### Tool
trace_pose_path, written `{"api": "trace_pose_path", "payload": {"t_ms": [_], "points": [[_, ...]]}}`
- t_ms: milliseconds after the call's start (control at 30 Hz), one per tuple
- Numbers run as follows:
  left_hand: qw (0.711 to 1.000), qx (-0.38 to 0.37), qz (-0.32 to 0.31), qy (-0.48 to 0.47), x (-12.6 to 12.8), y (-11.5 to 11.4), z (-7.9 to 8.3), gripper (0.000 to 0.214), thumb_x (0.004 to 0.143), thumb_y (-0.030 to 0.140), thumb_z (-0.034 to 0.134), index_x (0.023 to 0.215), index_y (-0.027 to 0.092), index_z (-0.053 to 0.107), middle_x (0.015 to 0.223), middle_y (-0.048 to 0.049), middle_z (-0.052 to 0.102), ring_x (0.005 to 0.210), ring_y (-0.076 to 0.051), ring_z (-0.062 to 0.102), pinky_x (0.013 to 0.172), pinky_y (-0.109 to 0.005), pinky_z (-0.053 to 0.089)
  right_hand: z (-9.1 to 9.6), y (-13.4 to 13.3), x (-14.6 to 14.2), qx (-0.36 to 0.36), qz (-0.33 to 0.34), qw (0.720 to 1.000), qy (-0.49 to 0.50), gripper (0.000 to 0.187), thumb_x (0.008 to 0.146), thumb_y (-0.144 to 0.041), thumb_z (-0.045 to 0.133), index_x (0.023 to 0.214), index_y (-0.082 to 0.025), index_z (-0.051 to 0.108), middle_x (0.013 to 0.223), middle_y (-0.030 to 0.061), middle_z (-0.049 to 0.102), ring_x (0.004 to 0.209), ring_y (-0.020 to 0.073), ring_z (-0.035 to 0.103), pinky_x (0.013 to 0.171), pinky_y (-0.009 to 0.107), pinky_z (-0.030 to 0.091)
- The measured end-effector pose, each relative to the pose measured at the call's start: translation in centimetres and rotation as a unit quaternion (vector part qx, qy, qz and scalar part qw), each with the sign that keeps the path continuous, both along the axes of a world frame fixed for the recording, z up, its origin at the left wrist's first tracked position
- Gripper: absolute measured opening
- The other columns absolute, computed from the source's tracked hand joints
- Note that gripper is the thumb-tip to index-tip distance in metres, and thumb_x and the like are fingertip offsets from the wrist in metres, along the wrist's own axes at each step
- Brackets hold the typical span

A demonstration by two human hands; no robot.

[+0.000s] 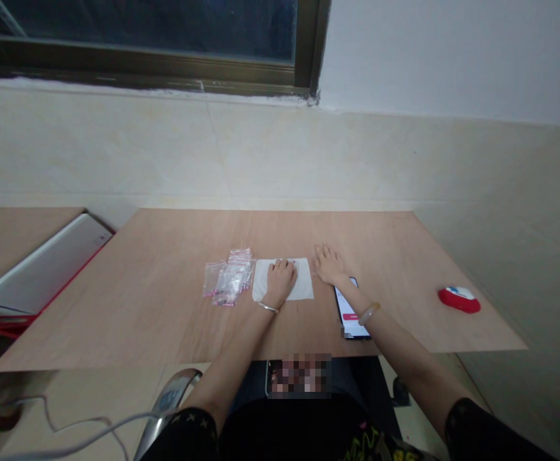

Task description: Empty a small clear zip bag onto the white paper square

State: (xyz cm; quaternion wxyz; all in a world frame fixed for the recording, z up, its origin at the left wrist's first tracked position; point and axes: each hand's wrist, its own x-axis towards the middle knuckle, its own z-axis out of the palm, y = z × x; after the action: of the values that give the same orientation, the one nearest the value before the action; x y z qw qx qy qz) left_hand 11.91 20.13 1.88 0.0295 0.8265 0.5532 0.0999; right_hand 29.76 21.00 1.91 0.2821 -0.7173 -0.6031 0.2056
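My left hand (281, 280) rests on a white sheet (304, 288), paper or thin cloth, lying on the wooden table. Its fingers are curled in, and anything they may hold is hidden. Just right of the sheet, my right hand (328, 264) lies flat on the tabletop with its fingers spread, holding nothing. Beneath my right forearm is a smartphone (344, 307) with a lit screen, partly covered by the arm. Left of the sheet is a loose pile of small clear zip bags (232, 278) with reddish edges, some overlapping.
A red and white object (459, 299) sits near the table's right side. The wooden tabletop (130, 307) reaches almost to the tiled wall (164, 147). At far left stands another table with a white panel (49, 269). A grey cable (82, 442) runs at lower left.
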Motion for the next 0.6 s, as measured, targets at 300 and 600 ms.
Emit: {"api": "trace_pose_path", "payload": {"t_ms": [300, 600], "points": [[0.993, 0.034, -0.11, -0.028, 0.0, -2.0, -2.0, 0.043, 0.096, 0.036, 0.032, 0.135, 0.024, 0.047, 0.149, -0.0076, 0.039, 0.139, -0.023, 0.03, 0.114, -0.047, 0.019, -2.8, 1.4, 1.0, -0.084, 0.102, 0.958, -0.255, 0.065, 0.096, -0.047, 0.024, 0.151, -0.014, 0.014, 0.158, 0.0113, 0.013, 0.146, 0.0246, 0.014, 0.117, 0.043, 0.005], [0.99, 0.029, -0.138, -0.007, 0.6, -1.7, -2.9, 0.048, 0.097, 0.036, 0.026, 0.142, 0.023, 0.039, 0.149, -0.0078, 0.039, 0.14, -0.023, 0.03, 0.113, -0.05, 0.022, -2.9, 1.5, 1.1, -0.081, 0.108, 0.938, -0.319, 0.076, 0.093, -0.061, 0.013, 0.151, -0.013, 0.006, 0.158, 0.0117, 0.009, 0.145, 0.0274, 0.013, 0.116, 0.048, 0.004]]}}
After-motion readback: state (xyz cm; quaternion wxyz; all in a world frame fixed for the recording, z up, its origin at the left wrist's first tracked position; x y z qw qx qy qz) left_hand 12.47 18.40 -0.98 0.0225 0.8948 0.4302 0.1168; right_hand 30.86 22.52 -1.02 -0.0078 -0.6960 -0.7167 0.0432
